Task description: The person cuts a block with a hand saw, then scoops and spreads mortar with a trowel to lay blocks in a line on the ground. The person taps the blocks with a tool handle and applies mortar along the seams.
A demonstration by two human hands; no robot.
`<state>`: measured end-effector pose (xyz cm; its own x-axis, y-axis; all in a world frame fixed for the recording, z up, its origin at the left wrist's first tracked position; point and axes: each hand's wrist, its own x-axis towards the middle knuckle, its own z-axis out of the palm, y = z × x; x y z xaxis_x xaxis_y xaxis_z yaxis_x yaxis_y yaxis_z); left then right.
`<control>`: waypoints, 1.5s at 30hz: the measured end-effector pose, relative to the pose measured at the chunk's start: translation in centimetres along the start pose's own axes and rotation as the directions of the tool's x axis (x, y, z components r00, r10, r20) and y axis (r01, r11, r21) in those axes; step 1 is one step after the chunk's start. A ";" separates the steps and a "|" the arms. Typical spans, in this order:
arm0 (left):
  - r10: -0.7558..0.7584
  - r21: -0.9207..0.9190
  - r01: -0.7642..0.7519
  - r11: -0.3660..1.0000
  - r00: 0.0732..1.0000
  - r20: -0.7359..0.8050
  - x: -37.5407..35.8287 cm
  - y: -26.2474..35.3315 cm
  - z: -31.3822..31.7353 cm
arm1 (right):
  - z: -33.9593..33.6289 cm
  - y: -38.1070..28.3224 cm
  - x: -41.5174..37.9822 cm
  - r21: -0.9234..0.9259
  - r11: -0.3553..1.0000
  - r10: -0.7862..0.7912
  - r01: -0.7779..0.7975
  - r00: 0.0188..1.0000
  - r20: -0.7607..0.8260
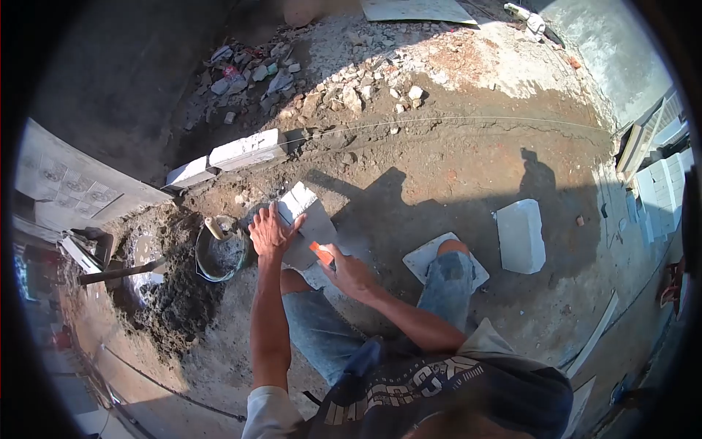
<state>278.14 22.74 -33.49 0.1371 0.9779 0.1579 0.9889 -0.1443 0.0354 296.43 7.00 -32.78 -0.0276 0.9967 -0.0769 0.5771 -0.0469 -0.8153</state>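
My left hand (270, 231) lies with spread fingers against the left side of a pale lightweight block (316, 234), its thumb reaching over the top. In my right hand (349, 278), closed fingers grip an orange-handled tool (322, 254), whose orange and dark parts show over the block's right side; its working end does not show clearly. The block lies on the ground in front of my knees. Left of it stands a dark bucket (219, 256) with grey mortar inside and a trowel (214, 228) whose light handle sticks up.
A mortar heap (172, 311) with a wooden-handled tool (121, 272) lies at left. Laid white blocks (248, 148) run beside a taut string (453, 118). Another block (521, 235) lies at right. Rubble (351, 95) covers the far ground. A pale slab (420, 263) is by my right knee.
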 end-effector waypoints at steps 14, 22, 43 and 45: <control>-0.030 0.030 0.027 0.999 0.994 0.106 -1.2 0.4 -0.2 | 1.3 1.4 -0.8 0.064 0.995 0.080 -0.080 0.997 0.005; -0.020 -0.004 0.020 1.000 0.992 0.128 0.5 -1.2 0.4 | -4.5 2.3 -18.0 0.302 0.947 0.128 -0.108 0.991 -0.047; -0.077 -0.086 0.089 0.992 0.988 0.135 -1.2 -0.8 -0.9 | 2.9 1.2 -0.3 0.171 0.980 -0.095 0.100 0.995 -0.041; -0.074 -0.102 0.088 0.991 0.989 0.126 -0.8 -0.9 -0.7 | 1.0 0.9 -4.6 0.148 0.987 0.064 -0.065 0.998 0.010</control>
<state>277.13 22.00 -32.96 0.0692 0.9972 0.0295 0.9861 -0.0729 0.1494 296.29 2.28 -33.72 0.0013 0.9908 -0.1351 0.4508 -0.1211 -0.8843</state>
